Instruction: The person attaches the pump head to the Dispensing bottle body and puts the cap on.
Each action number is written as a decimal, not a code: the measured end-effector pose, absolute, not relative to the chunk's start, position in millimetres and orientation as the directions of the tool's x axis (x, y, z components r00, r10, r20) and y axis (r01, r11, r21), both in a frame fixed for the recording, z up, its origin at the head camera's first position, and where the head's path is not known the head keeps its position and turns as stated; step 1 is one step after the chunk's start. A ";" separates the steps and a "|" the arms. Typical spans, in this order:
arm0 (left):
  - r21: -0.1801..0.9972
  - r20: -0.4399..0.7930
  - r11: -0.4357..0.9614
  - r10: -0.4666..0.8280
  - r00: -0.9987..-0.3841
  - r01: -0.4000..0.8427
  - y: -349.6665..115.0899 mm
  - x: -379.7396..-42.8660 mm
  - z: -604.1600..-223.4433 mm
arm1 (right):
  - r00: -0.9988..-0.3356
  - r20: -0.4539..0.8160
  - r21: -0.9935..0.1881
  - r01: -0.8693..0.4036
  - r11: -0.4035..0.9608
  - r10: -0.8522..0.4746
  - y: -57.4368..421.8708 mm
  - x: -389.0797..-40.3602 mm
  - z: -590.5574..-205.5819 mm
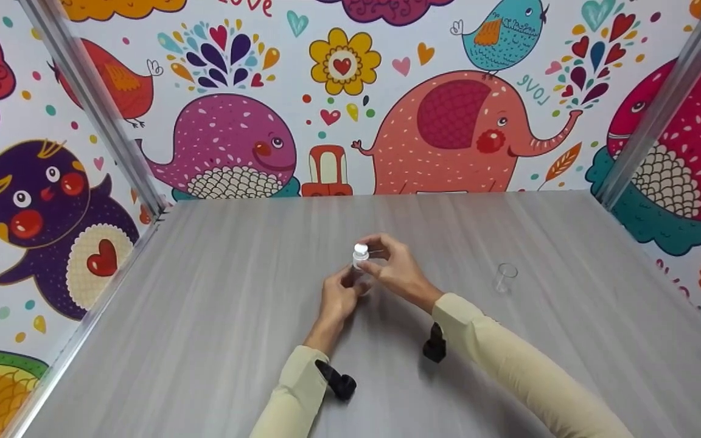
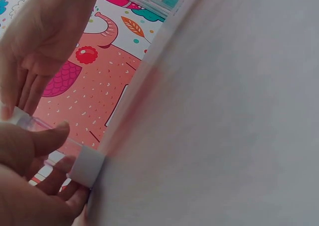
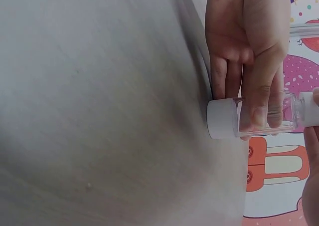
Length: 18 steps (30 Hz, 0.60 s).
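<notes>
A small clear bottle (image 1: 360, 257) with a white cap (image 3: 309, 109) and a white bottom part (image 2: 85, 167) stands upright at the middle of the table, its bottom at or very near the surface. My left hand (image 1: 338, 298) grips the see-through body low down, thumb on one side and fingers on the other. Higher up, my right hand (image 1: 404, 272) pinches the bottle at its white cap with thumb and fingers. In the head view the hands hide most of the lower body.
An open clear glass (image 1: 506, 278) stands on the grey wood-grain table (image 1: 223, 304), to the right of my hands. Printed panels with cartoon animals rise at the back and both sides, with metal posts (image 1: 98, 115) at the corners. Black wrist cameras (image 1: 339, 384) hang beneath both sleeves.
</notes>
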<state>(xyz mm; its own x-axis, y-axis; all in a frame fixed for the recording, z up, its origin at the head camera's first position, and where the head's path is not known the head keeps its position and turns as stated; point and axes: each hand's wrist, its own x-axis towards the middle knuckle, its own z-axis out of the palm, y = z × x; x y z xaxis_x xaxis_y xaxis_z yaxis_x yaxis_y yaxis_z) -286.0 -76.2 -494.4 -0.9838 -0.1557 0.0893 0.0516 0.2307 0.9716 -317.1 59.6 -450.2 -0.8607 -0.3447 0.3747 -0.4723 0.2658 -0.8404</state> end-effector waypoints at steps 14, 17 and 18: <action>0.973 0.069 0.227 -0.156 -0.985 0.032 -76.4 -285.4 -491.9 | -0.898 0.334 -0.888 -0.402 0.225 -0.285 56.7 -317.9 -451.0; 0.976 0.066 0.216 -0.159 -0.985 0.030 -76.3 -285.8 -491.1 | -0.905 0.324 -0.891 -0.390 0.232 -0.276 56.4 -317.5 -451.2; 0.976 0.065 0.217 -0.160 -0.985 0.029 -76.3 -285.7 -491.1 | -0.906 0.323 -0.890 -0.389 0.239 -0.274 56.2 -317.3 -451.2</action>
